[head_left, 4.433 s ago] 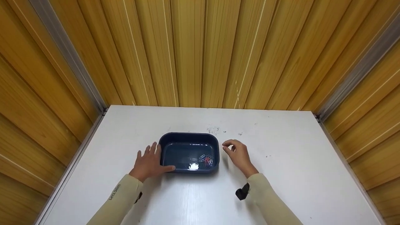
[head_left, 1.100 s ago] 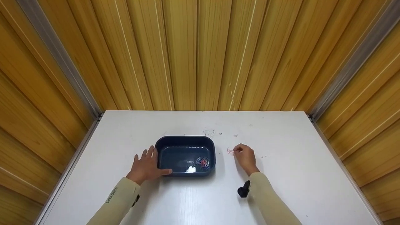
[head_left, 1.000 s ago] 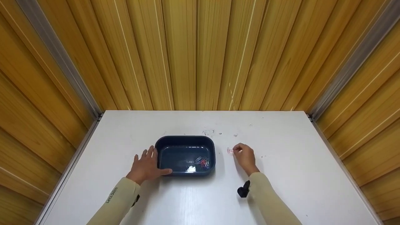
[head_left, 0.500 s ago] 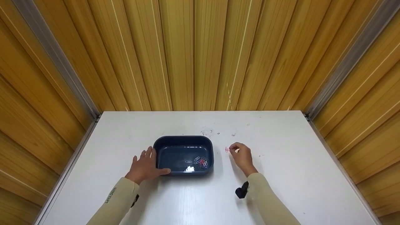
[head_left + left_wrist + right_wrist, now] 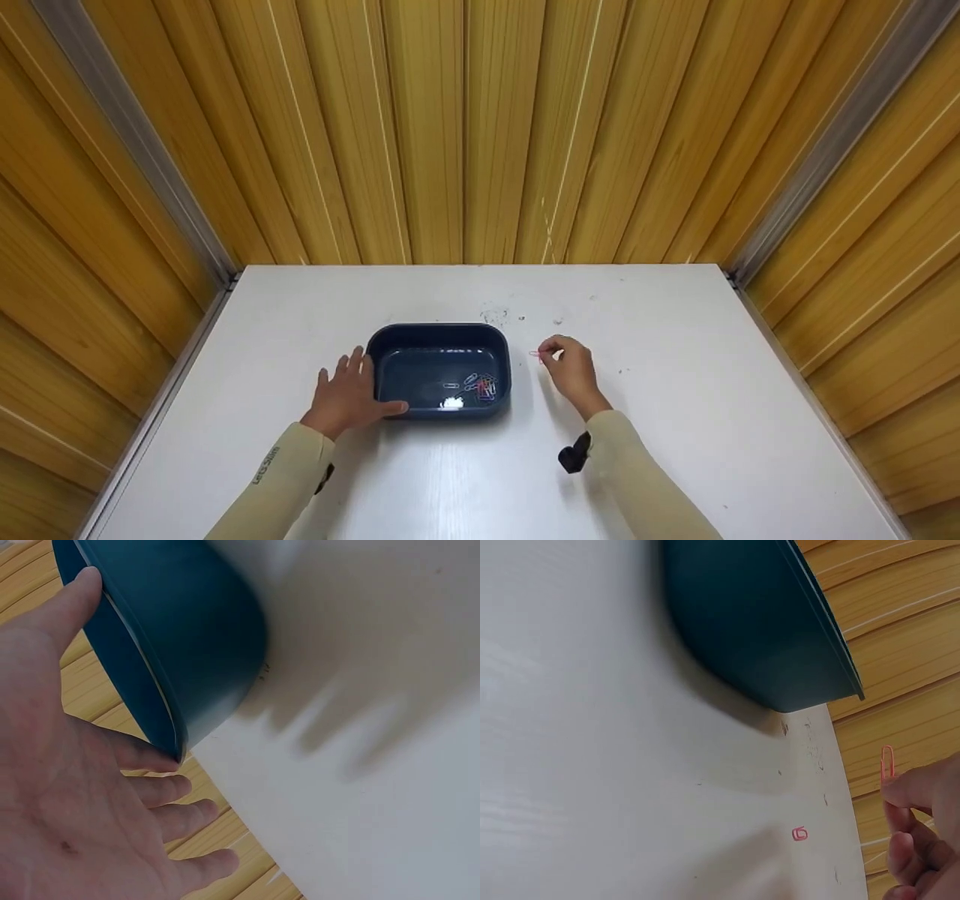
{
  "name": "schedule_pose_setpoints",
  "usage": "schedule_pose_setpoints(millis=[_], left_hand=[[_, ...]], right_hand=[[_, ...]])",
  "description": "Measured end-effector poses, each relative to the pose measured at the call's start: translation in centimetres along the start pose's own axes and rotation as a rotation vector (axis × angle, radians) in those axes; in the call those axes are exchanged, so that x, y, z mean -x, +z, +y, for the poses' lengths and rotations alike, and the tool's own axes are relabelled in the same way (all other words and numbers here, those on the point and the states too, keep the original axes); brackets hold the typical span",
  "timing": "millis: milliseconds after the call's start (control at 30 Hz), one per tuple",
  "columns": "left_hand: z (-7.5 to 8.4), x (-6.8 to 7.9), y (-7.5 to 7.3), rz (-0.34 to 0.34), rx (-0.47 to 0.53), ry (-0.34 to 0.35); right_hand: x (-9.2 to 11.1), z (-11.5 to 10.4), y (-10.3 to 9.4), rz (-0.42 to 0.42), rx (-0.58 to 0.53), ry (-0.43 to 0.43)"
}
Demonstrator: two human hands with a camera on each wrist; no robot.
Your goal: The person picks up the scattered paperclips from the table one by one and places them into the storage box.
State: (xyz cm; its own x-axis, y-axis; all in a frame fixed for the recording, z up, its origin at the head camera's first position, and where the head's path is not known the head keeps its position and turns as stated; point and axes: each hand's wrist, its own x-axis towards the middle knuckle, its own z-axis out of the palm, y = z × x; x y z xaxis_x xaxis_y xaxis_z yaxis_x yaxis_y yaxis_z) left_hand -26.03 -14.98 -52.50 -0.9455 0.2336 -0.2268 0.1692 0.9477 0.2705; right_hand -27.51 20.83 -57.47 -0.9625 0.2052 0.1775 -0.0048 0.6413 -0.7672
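Spread against the left end of the dark blue tray (image 5: 439, 414), my left hand (image 5: 345, 397) has its fingers straight and its thumb (image 5: 84, 592) resting on the near rim. To the right of the tray, my right hand (image 5: 571, 375) pinches a red paper clip (image 5: 887, 759) between thumb and forefinger, its loop sticking out past the fingertips. A second red paper clip (image 5: 800, 834) shows below that hand in the right wrist view and appears to lie on the white table. Several red, white and dark paper clips (image 5: 484, 386) lie in the tray's near right corner.
The white table (image 5: 660, 337) has small dark marks (image 5: 495, 313) behind the tray. Wood-patterned walls (image 5: 480, 135) enclose it at the back and both sides. A black wrist camera (image 5: 574, 454) juts from the right sleeve.
My right hand, low beside a red paper clip a second ago, has risen slightly and moved a little left, with one clip pinched. The left hand stays on the tray.
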Motion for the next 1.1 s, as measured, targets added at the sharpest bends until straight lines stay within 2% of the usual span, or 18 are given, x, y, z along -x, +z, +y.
schedule_pose_setpoints(millis=[400, 833, 1100], left_hand=[[0.4, 0.1, 0.2, 0.040, -0.023, -0.006], [0.2, 0.2, 0.4, 0.058, -0.031, 0.000], [0.1, 0.2, 0.4, 0.037, -0.041, 0.004]], right_hand=[[0.1, -2.0, 0.6, -0.015, -0.055, -0.093], [0.5, -3.2, 1.6, -0.041, -0.087, -0.129], [0.8, -4.1, 2.4, -0.086, -0.115, -0.115]])
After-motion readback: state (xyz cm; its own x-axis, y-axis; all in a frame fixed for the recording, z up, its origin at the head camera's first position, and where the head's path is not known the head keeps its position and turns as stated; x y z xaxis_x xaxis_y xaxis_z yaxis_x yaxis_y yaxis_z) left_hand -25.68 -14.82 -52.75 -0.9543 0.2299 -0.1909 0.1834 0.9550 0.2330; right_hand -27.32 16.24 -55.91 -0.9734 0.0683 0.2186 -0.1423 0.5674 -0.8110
